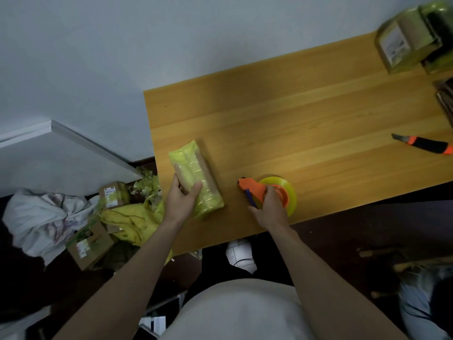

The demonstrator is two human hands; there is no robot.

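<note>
Head view - parcel (196, 179): on counter (306, 114), left end, long axis pointing away from the person.
Left hand (182, 201): fingers curled round its near part.
Right hand (270, 211): fingers gripping tape dispenser (255, 188) — right of parcel, apart, nose toward it.

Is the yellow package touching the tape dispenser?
Apart. The head view shows a strip of bare table between the package and the tape dispenser.

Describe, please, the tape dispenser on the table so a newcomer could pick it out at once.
On the light wooden table, look along the near edge to the person's right hand, which grips it. It is the orange plastic tape dispenser with a round yellow-green tape roll; the orange-and-black utility knife lies far right, untouched.
</note>
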